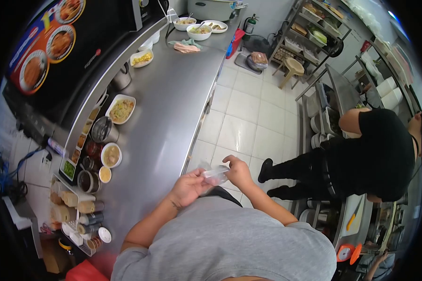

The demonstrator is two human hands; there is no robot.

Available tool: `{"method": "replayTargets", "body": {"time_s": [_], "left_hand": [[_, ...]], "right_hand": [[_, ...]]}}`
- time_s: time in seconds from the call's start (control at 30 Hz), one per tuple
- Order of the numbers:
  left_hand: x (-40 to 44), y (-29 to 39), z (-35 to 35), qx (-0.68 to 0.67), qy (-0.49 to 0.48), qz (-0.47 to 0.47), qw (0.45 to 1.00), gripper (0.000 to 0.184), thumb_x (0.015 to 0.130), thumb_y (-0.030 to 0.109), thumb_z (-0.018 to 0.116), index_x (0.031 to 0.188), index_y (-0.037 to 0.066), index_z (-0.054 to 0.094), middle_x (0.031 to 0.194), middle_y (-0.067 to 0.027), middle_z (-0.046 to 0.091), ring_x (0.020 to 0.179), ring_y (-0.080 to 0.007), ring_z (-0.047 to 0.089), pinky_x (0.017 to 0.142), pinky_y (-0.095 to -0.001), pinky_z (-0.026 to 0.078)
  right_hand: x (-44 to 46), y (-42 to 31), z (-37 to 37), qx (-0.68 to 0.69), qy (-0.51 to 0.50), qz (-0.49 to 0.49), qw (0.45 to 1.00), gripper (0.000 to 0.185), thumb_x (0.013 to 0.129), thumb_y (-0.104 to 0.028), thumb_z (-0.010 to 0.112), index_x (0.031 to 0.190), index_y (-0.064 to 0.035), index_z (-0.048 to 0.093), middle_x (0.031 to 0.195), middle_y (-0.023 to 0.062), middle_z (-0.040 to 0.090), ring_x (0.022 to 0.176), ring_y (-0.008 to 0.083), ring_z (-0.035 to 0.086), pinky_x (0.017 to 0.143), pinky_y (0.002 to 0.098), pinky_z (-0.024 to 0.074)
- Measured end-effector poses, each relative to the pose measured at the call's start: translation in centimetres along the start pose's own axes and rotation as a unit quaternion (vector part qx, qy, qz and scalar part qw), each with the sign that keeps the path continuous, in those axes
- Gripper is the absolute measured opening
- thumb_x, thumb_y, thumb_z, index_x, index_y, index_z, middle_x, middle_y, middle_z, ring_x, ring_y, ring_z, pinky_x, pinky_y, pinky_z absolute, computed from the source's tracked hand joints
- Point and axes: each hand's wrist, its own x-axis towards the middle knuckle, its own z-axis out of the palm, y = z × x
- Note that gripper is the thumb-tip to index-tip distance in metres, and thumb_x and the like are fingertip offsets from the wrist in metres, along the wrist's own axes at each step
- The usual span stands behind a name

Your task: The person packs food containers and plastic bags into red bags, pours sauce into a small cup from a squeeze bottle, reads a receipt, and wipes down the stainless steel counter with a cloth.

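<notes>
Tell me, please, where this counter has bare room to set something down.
The steel counter is bare between the oblong dish and round bowl on the left and the aisle on the right, up to the cloths. Containers crowd the left edge; bowls crowd the far end.

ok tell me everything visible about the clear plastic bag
The clear plastic bag looks thin and crumpled, with whitish glints along its folds; its opening can't be made out. It is held in the air before the grey shirt, the left hand gripping one side, the right hand at the other, its grip unclear.
</notes>
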Motion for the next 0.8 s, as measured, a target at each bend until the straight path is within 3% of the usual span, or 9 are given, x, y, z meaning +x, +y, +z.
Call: {"method": "replayTargets", "body": {"time_s": [0.07, 0.1, 0.17, 0.27, 0.37, 0.47, 0.53, 0.6, 0.8], "left_hand": [[2.2, 1.6, 0.4, -0.123, -0.053, -0.075, 0.988, 0.036, 0.081, 0.005, 0.054, 0.116, -0.003, 0.048, 0.103, -0.0129, 0.061, 0.095, -0.0267, 0.059, 0.092, -0.0403, 0.045], [3.9, 2.5, -1.0, -0.126, -0.108, -0.1, 0.981, 0.02, 0.078, 0.004, 0.057, 0.097, 0.003, 0.051, 0.088, -0.0085, 0.058, 0.085, -0.0195, 0.059, 0.082, -0.0389, 0.049], [7.3, 4.9, -3.5, 0.05, -0.001, -0.052, 0.997, 0.016, 0.078, 0.003, 0.058, 0.091, 0.005, 0.05, 0.086, -0.0069, 0.056, 0.082, -0.0175, 0.058, 0.075, -0.038, 0.051], [13.7, 6.4, -6.9, 0.269, 0.165, 0.045, 0.948, 0.015, 0.077, 0.003, 0.062, 0.082, 0.006, 0.049, 0.076, -0.0051, 0.056, 0.069, -0.0156, 0.057, 0.059, -0.0327, 0.05], [19.9, 7.1, -10.7, 0.518, 0.345, 0.148, 0.769, 0.014, 0.076, 0.005, 0.063, 0.082, 0.003, 0.05, 0.064, -0.0083, 0.056, 0.06, -0.0187, 0.058, 0.057, -0.0329, 0.047], [22.7, 8.6, -11.0, 0.569, 0.379, 0.177, 0.708, 0.016, 0.075, 0.006, 0.063, 0.085, 0.003, 0.052, 0.069, -0.0112, 0.059, 0.061, -0.0202, 0.058, 0.057, -0.0337, 0.046], [23.0, 9.6, -9.8, 0.511, 0.395, 0.137, 0.751, 0.014, 0.076, 0.007, 0.061, 0.086, 0.003, 0.053, 0.069, -0.0105, 0.059, 0.06, -0.0164, 0.055, 0.056, -0.0301, 0.044], [23.3, 10.0, -9.3, 0.464, 0.427, 0.12, 0.767, 0.013, 0.076, 0.006, 0.061, 0.085, 0.003, 0.053, 0.068, -0.0086, 0.058, 0.06, -0.0134, 0.053, 0.056, -0.0282, 0.043], [22.0, 9.8, -8.3, 0.328, 0.594, 0.118, 0.725, 0.011, 0.075, 0.0, 0.061, 0.081, 0.003, 0.053, 0.069, -0.0006, 0.055, 0.063, -0.0073, 0.048, 0.057, -0.024, 0.041]], "right_hand": [[3.4, 1.1, 0.2, 0.1, -0.027, 0.023, 0.994, 0.021, 0.067, 0.005, 0.059, 0.086, -0.0027, 0.063, 0.065, 0.0095, 0.06, 0.063, 0.024, 0.058, 0.059, 0.0329, 0.0457], [5.3, 1.6, 0.3, 0.19, -0.082, 0.078, 0.975, 0.018, 0.066, 0.007, 0.058, 0.081, -0.0021, 0.063, 0.067, 0.0081, 0.061, 0.065, 0.0209, 0.058, 0.062, 0.0313, 0.0459], [9.5, 2.9, 0.0, 0.323, -0.19, 0.167, 0.912, 0.014, 0.067, 0.012, 0.055, 0.067, -0.0006, 0.062, 0.069, 0.0042, 0.062, 0.07, 0.0135, 0.057, 0.067, 0.0275, 0.0461], [15.6, 2.5, 0.3, 0.433, -0.313, 0.144, 0.833, 0.014, 0.068, 0.011, 0.057, 0.066, -0.0018, 0.062, 0.065, 0.003, 0.061, 0.068, 0.0111, 0.056, 0.068, 0.0246, 0.0455], [25.8, 3.4, 1.5, 0.322, -0.372, 0.004, 0.871, 0.014, 0.074, 0.003, 0.063, 0.087, -0.0018, 0.065, 0.082, 0.0057, 0.065, 0.073, 0.0133, 0.061, 0.073, 0.0274, 0.0488], [40.5, 1.5, 0.6, 0.128, -0.313, -0.061, 0.939, 0.034, 0.077, -0.009, 0.07, 0.109, -0.0059, 0.061, 0.106, 0.0093, 0.062, 0.088, 0.0189, 0.063, 0.077, 0.0308, 0.0504], [52.9, 2.6, 3.2, 0.067, -0.162, -0.346, 0.922, 0.045, 0.072, -0.016, 0.071, 0.115, -0.0083, 0.058, 0.113, 0.017, 0.058, 0.103, 0.0323, 0.054, 0.092, 0.0386, 0.0427], [64.5, 0.7, 5.4, -0.025, -0.115, -0.42, 0.9, 0.05, 0.07, -0.013, 0.07, 0.118, -0.0078, 0.056, 0.123, 0.017, 0.052, 0.114, 0.035, 0.047, 0.096, 0.0407, 0.0402], [79.5, -0.1, 16.5, -0.252, -0.077, -0.316, 0.911, 0.057, 0.083, -0.037, 0.059, 0.135, -0.0192, 0.044, 0.14, 0.0135, 0.038, 0.13, 0.0371, 0.033, 0.104, 0.0544, 0.0277]]}}
